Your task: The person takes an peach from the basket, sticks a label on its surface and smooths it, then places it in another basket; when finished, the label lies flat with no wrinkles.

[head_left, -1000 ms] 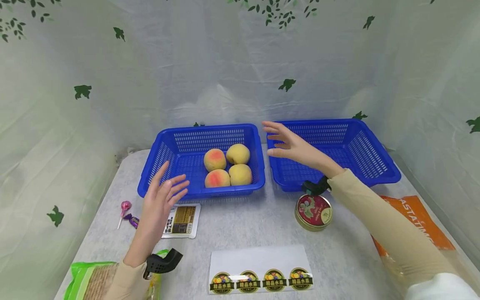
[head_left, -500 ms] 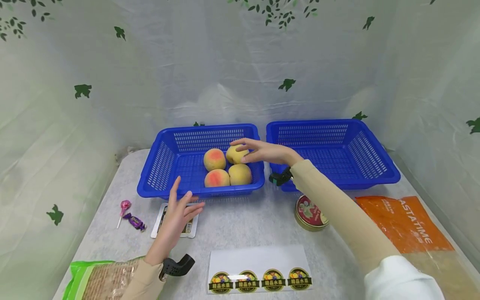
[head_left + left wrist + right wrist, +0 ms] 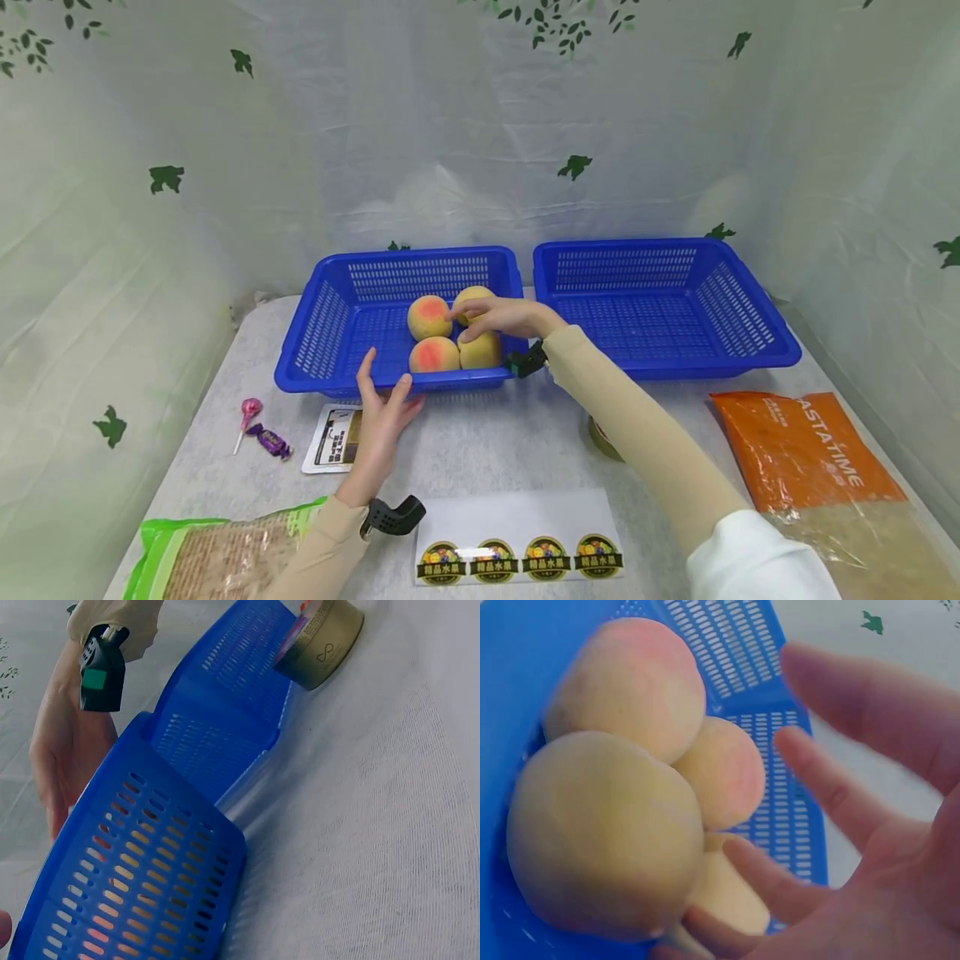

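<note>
Several peaches [image 3: 433, 355] lie together in the right half of the left blue basket [image 3: 322, 387], two with red blushes facing up, the others mostly yellow. My right hand [image 3: 513, 317] reaches over the basket's right side with fingers spread above the yellow peaches. In the right wrist view its fingers [image 3: 840, 791] are extended beside a large yellow peach [image 3: 604, 836], not curled round it. At the basket's front rim is my left hand [image 3: 382, 421], thumb and fingers spread, holding nothing. The left wrist view shows the basket's slotted wall [image 3: 142, 862] with peaches behind it.
A second blue basket [image 3: 667, 372] stands to the right. A round tin [image 3: 322, 645] is partly hidden by my right forearm. On the table are a sticker sheet [image 3: 517, 517], an orange packet [image 3: 802, 450], a green-edged packet [image 3: 225, 554], a lollipop [image 3: 251, 408], a purple candy [image 3: 270, 442] and a white pouch [image 3: 330, 442].
My right hand has moved left and down from between the baskets to over the peaches. My left hand has moved right to the left basket's front rim. The peaches stay in place.
</note>
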